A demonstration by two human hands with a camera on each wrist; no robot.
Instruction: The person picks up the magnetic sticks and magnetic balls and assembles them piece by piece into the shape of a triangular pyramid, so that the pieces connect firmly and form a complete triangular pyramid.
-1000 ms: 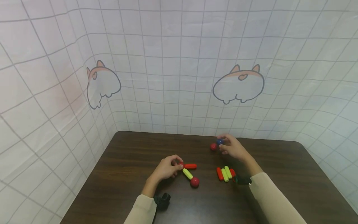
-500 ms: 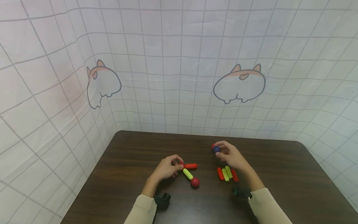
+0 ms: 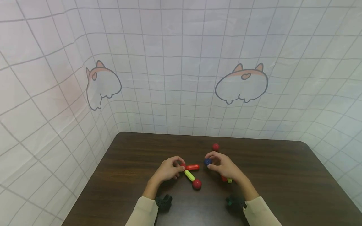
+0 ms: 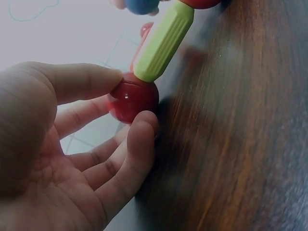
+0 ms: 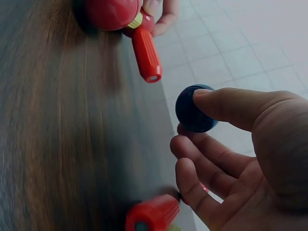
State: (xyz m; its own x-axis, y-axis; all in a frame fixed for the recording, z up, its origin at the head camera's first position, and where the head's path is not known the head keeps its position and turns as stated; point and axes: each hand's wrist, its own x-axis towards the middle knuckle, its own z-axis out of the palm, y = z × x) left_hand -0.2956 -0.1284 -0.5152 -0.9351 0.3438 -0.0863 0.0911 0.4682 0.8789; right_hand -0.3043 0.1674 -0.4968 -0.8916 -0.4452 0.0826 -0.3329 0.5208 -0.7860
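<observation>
My left hand [image 3: 168,169] pinches a red ball [image 4: 132,98] between thumb and fingers. A yellow-green rod [image 3: 189,175] and a red rod [image 3: 193,167] stick out from that ball. At the yellow-green rod's other end sits a second red ball [image 3: 197,184]. My right hand [image 3: 225,166] holds a blue ball [image 5: 194,108] by thumb and fingers, a short gap to the right of the red rod's free end. In the right wrist view the blue ball looks lifted off the table.
Loose rods, a red rod [image 3: 223,178] and a yellow-green rod [image 3: 229,180] among them, lie partly hidden under the right hand. Farther back is another red ball [image 3: 216,147] on the dark wooden table [image 3: 147,147]. A grid-patterned white curtain [image 3: 175,62] hangs behind.
My right hand has carried the blue ball left and nearer, away from the red ball at the back, toward the red rod. The left hand stays put with its ball.
</observation>
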